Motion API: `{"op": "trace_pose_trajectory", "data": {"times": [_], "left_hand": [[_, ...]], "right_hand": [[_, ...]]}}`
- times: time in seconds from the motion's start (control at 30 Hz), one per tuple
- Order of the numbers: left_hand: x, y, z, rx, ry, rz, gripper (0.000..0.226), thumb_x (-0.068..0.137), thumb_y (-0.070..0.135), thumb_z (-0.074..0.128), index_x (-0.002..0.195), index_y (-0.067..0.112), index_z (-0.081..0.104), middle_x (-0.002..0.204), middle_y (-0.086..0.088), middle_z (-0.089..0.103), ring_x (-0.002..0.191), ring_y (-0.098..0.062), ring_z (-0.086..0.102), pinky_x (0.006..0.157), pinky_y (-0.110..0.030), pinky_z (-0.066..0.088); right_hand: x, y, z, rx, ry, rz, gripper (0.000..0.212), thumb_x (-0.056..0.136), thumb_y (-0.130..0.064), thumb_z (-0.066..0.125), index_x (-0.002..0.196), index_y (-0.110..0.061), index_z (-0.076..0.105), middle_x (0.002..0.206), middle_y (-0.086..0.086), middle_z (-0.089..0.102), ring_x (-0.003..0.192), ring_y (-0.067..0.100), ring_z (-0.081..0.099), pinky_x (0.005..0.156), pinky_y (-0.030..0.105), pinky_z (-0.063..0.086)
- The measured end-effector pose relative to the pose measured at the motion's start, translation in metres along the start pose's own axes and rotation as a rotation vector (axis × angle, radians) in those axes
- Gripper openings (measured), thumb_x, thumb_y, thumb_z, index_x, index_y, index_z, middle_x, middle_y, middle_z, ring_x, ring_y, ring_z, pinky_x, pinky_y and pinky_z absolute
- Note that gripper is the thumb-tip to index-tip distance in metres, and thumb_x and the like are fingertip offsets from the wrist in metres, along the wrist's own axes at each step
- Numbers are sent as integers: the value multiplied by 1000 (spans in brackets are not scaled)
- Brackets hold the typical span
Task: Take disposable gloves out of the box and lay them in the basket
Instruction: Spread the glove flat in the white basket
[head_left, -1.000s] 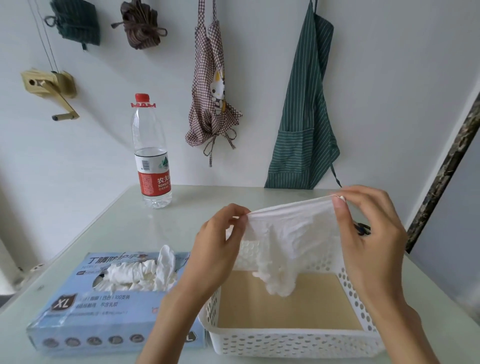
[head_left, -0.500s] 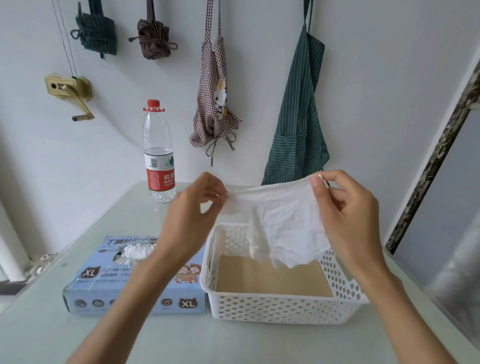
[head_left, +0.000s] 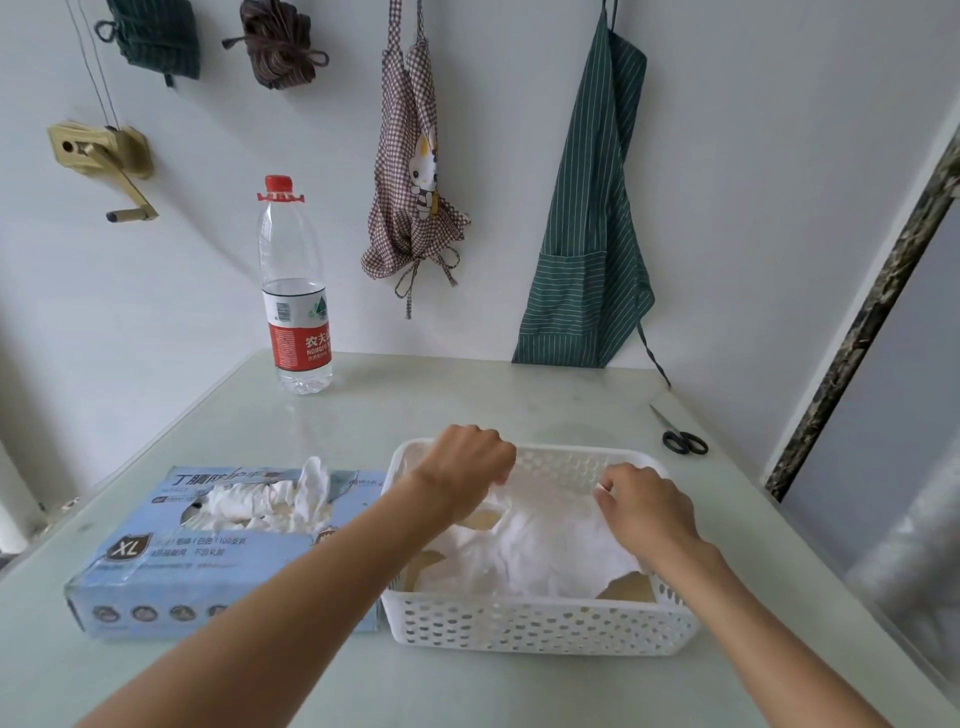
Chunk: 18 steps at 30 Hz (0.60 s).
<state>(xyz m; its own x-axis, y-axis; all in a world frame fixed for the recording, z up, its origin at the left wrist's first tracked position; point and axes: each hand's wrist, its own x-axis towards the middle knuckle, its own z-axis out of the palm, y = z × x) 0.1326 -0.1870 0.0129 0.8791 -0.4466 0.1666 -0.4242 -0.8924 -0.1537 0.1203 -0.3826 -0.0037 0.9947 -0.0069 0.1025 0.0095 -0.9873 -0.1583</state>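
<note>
Aprons hang on the wall behind the pale bench (head_left: 467, 384). Both hands, left hand (head_left: 462, 470) and right hand (head_left: 644, 512), pinch the white glove's (head_left: 535, 556) far edge, spreading it flat inside the basket (head_left: 540, 626); the glove box (head_left: 171, 561) sits just left.

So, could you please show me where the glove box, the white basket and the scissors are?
glove box (head_left: 208, 566): head view, on its blue front face beside the XL mark.
white basket (head_left: 540, 626): head view, on its perforated near wall.
scissors (head_left: 684, 442): head view, on the black handles.
</note>
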Motion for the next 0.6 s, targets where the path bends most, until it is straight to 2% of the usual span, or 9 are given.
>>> {"op": "trace_pose_trajectory", "data": {"times": [0.13,0.2,0.23,0.33,0.4,0.47,0.5,0.53,0.6], "left_hand": [[-5,2,4,-103,6,98,31,94,10,53,119,27,60,131,8,57,117,-17,53,87,-32,44],[-13,-1,0,-136,27,117,24,92,20,58,113,30,62,127,12,58,113,-12,53,80,-27,42],[-17,-3,-1,-134,-7,118,21,91,25,61,110,32,64,122,13,60,109,-11,55,75,-24,39],[-25,-7,2,-135,-266,114,27,89,35,63,114,30,64,121,10,63,108,-12,58,76,-22,38],[-28,-7,8,-107,-410,101,41,88,41,63,126,27,57,130,6,57,117,-16,53,87,-26,38],[-29,-9,13,-55,-466,88,50,86,40,65,133,26,51,135,3,52,124,-19,47,96,-30,36],[-29,-10,15,-27,-462,85,53,86,37,66,134,26,49,136,3,51,125,-19,46,98,-31,35],[-28,-11,16,6,-446,84,53,86,33,67,135,25,48,136,3,51,125,-19,46,98,-31,36],[-27,-14,18,75,-395,91,52,86,28,67,134,24,49,135,2,52,123,-19,47,97,-31,37]], "right_hand": [[0,-1,1,-72,-38,-30,25,102,-30,38,112,-15,55,113,4,64,103,25,59,75,30,41],[-2,0,0,-90,-134,-56,29,100,-30,44,124,-15,47,116,3,62,105,25,59,77,31,42],[-3,2,-1,-109,-188,-74,34,98,-24,47,130,-14,40,111,3,61,100,24,59,71,29,43],[-8,4,0,-163,-250,-104,53,91,0,44,140,-5,23,74,-2,41,68,17,47,48,23,27],[-11,4,-1,-214,-222,-122,60,89,7,40,143,-2,18,69,-1,33,60,15,39,45,22,22],[-14,3,-3,-253,-208,-152,60,87,9,42,142,-3,21,82,2,47,69,18,41,48,23,24],[-16,3,-4,-261,-202,-173,56,87,9,45,138,-6,28,99,5,53,76,19,41,50,23,25],[-16,3,-6,-260,-193,-198,51,86,9,47,132,-10,36,114,5,52,81,19,39,50,22,24],[-14,5,-6,-239,-204,-253,46,84,8,51,122,-17,48,124,2,44,86,16,40,55,20,28]]}}
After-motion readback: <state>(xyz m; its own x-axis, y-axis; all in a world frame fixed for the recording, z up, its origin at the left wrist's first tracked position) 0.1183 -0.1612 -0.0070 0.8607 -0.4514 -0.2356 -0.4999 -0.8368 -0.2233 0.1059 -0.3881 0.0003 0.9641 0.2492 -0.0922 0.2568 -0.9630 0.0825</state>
